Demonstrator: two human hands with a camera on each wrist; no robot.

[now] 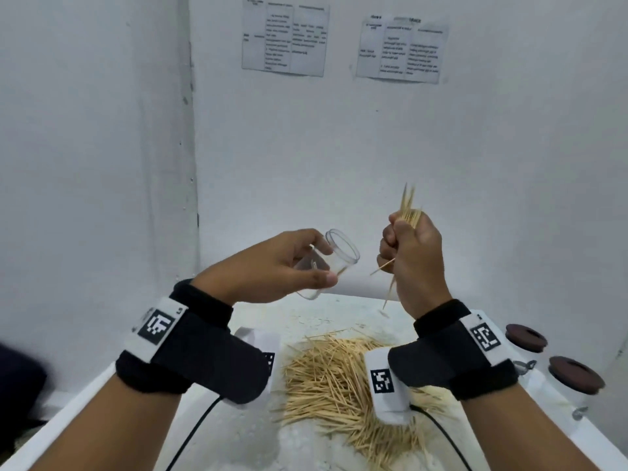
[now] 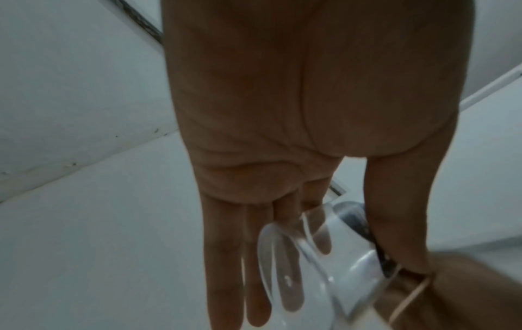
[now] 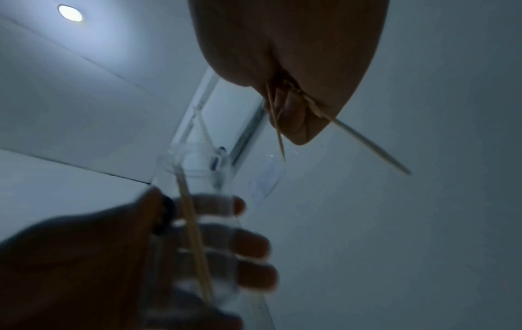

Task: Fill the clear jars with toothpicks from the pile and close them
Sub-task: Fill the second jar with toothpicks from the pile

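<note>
Hiding most of its toothpick bundle (image 1: 407, 212), right hand (image 1: 413, 256) faces jar (image 1: 331, 263).

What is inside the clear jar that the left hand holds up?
The clear jar looks empty in the head view, its open mouth toward the bunch of toothpicks in the right hand. The left hand covers its lower part.

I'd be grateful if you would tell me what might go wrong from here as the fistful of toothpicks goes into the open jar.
1. The bundle of toothpicks in the right hand is splayed, with loose sticks jutting below the fist; some may miss the mouth and drop.
2. The clear jar is tilted in the left hand, its mouth narrow against the bundle, so toothpicks could catch on the rim and spill.
3. Sharp tips point toward the left hand's fingers; a poke seems possible.
</note>
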